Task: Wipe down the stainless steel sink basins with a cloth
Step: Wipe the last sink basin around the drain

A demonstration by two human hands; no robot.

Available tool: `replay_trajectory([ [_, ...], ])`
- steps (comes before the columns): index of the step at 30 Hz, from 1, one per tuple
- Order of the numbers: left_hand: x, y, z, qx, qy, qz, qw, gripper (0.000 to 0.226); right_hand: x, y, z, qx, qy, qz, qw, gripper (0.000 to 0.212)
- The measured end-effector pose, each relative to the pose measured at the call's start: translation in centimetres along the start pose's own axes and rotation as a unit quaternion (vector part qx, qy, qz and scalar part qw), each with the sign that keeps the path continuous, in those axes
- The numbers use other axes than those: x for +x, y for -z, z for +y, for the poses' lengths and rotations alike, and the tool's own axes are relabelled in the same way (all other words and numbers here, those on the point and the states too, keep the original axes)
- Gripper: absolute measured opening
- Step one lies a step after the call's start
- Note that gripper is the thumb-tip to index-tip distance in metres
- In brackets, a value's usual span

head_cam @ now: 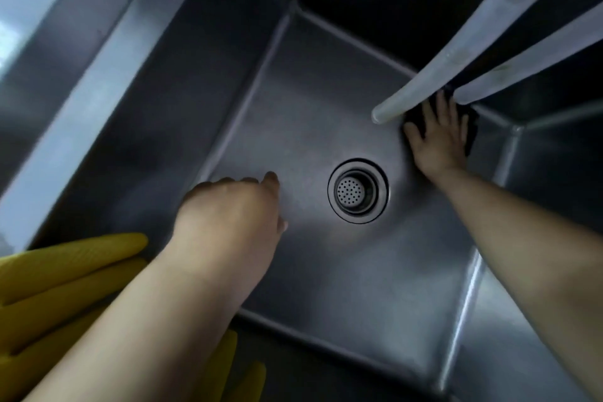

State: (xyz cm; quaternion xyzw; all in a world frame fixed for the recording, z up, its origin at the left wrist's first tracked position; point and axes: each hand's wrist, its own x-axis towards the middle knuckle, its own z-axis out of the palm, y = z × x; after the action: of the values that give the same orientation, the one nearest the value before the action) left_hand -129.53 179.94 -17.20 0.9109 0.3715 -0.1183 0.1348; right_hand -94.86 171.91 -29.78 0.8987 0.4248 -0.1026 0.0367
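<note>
The right hand [439, 137] presses flat, fingers spread, on the dark crumpled cloth [470, 130] in the far right corner of the stainless steel basin [293, 101], the unwiped floor stretching leftward toward the loosely curled, empty left hand [235, 206]

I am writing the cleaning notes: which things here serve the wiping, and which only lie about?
In use: dark cloth under the flat right hand; sink basin.
Lying about: yellow rubber gloves at the near-left edge; drain strainer; two spouts; left hand, holding nothing.
</note>
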Motion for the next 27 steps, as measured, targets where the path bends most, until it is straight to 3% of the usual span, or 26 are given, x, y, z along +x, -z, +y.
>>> replay_trajectory([
  [4,0.1,0.3,0.0,0.012,0.002,-0.01,1.0,0.051,-7.7,-0.7,3.8,0.014,-0.11,-0.022,0.994,0.074],
  [9,0.5,1.2,-0.5,-0.02,0.046,-0.078,0.996,0.033,-17.6,-2.6,1.3,0.005,-0.113,-0.045,0.993,0.074],
  [12,0.6,1.6,-0.9,-0.014,0.045,-0.069,0.996,0.027,-22.2,-3.9,-1.7,-0.002,-0.058,-0.054,0.997,0.074],
  [16,0.8,1.8,-1.5,-0.002,0.06,-0.059,0.996,0.04,-24.3,-5.1,-6.2,-0.02,0.076,-0.05,0.996,0.069],
  [27,0.8,2.1,-1.1,-0.018,0.079,-0.071,0.994,0.042,-16.5,-5.4,-19.1,-0.012,0.232,-0.053,0.971,0.068],
])
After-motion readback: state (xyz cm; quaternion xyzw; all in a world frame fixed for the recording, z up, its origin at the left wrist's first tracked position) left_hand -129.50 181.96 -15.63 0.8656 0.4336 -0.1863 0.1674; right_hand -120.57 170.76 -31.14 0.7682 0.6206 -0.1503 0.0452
